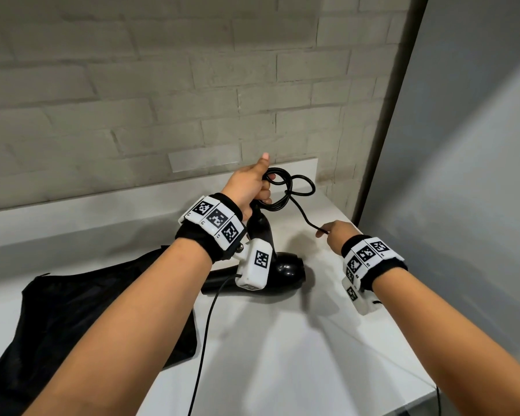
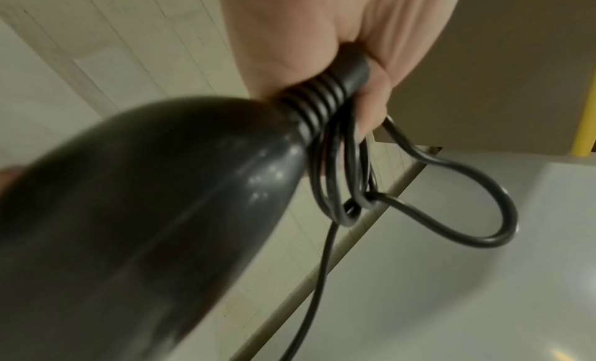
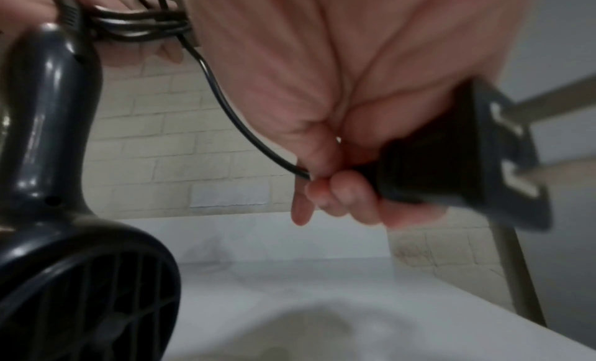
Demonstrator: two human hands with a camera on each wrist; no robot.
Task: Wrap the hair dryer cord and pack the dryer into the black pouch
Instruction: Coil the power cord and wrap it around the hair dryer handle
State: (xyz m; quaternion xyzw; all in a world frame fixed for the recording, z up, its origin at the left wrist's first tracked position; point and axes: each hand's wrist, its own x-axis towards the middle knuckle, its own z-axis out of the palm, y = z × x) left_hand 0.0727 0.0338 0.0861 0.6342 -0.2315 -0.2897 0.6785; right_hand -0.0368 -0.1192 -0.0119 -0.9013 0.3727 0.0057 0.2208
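Note:
The black hair dryer (image 1: 285,270) hangs head-down over the white table, its handle (image 2: 145,213) pointing up. My left hand (image 1: 252,187) grips the top of the handle together with several coils of the black cord (image 1: 294,190), which loop past the ribbed cord sleeve (image 2: 322,98). From the coils the cord (image 3: 225,106) runs down to my right hand (image 1: 336,232), which holds the black plug (image 3: 451,160) in curled fingers. The black pouch (image 1: 81,313) lies flat on the table at the left, partly under my left forearm.
A grey brick wall (image 1: 132,85) rises behind the white table (image 1: 282,355), with a low white ledge (image 1: 102,205) along its foot. A grey panel (image 1: 463,145) closes off the right side. A thin black wire (image 1: 206,340) hangs from the left wrist camera.

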